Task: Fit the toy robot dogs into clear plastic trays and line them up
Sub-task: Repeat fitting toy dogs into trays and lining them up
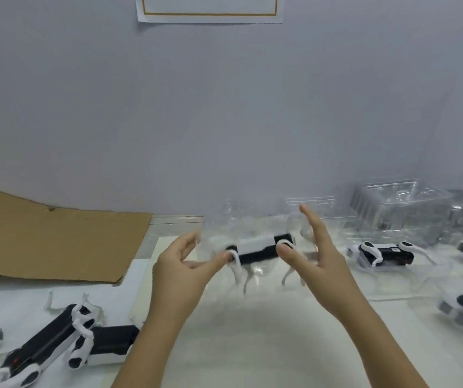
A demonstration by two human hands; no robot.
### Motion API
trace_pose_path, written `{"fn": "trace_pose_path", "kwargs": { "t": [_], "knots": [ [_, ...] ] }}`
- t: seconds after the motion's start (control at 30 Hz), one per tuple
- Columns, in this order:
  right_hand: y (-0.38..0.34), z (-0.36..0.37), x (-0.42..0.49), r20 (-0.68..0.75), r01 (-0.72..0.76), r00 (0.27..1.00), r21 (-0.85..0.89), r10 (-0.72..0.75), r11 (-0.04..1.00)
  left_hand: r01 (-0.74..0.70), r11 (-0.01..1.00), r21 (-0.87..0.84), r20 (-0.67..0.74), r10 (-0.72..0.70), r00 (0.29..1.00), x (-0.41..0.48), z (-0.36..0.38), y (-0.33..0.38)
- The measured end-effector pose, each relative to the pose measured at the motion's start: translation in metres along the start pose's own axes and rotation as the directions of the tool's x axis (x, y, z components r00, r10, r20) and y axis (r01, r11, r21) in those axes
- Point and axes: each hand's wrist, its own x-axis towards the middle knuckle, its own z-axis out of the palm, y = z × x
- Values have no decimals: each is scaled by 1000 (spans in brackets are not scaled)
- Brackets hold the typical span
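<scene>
A black-and-white toy robot dog (257,249) lies inside a clear plastic tray (224,219), both held up above the table centre. My left hand (185,264) pinches the tray's left edge, thumb at the dog's left shoulder. My right hand (317,256) presses its thumb on the dog's right shoulder while its fingers stretch straight up behind the tray. The dog's white legs hang down below.
Loose toy dogs (56,340) lie heaped at the lower left. Dogs in trays (384,253) lie in a line at the right. A stack of clear trays (398,205) stands at the back right. A flat cardboard sheet (51,242) lies at the left.
</scene>
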Motion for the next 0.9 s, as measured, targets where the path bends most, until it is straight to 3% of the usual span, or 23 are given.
{"fn": "trace_pose_path", "kwargs": {
  "t": [0.1,0.17,0.23,0.33,0.4,0.47,0.5,0.57,0.63,0.67,0.7,0.77,0.9],
  "knots": [
    [13,-30,-9,80,-225,966,-206,246,952,148,968,201,241,-196,951,-12,-1,-4],
    [22,-51,-22,97,-342,919,-285,382,895,169,945,280,447,-284,848,-23,8,-16],
    [27,-70,-39,105,-408,871,-390,480,826,218,921,323,473,-357,806,-29,27,-32],
    [35,-87,-66,41,-418,864,-496,502,761,302,938,172,497,-348,795,-37,57,-65],
    [38,-95,-84,-82,-395,913,-423,400,815,268,956,118,530,-289,798,-40,76,-85],
    [37,-111,-102,-375,-309,905,-255,201,916,233,967,100,565,-248,787,-38,104,-85],
    [40,-123,-111,-560,-219,825,-183,82,958,203,975,94,570,-220,791,-41,113,-83],
    [53,-155,-127,-845,-109,535,-99,-26,989,196,980,43,604,-182,776,-49,133,-75],
    [71,-193,-138,-944,-69,310,95,111,993,105,993,46,671,-109,733,-52,153,-62],
    [80,-211,-141,-938,-74,258,220,231,973,86,995,56,678,-102,728,-55,166,-55],
    [90,-227,-143,-903,-91,240,343,355,935,48,993,111,697,-112,708,-57,182,-52],
    [108,-254,-145,-810,-121,269,508,521,852,-171,936,307,749,-127,650,-65,213,-46],
    [132,-287,-137,-777,-82,335,540,533,838,-419,850,319,711,78,699,-86,251,-38]
  ]
}}
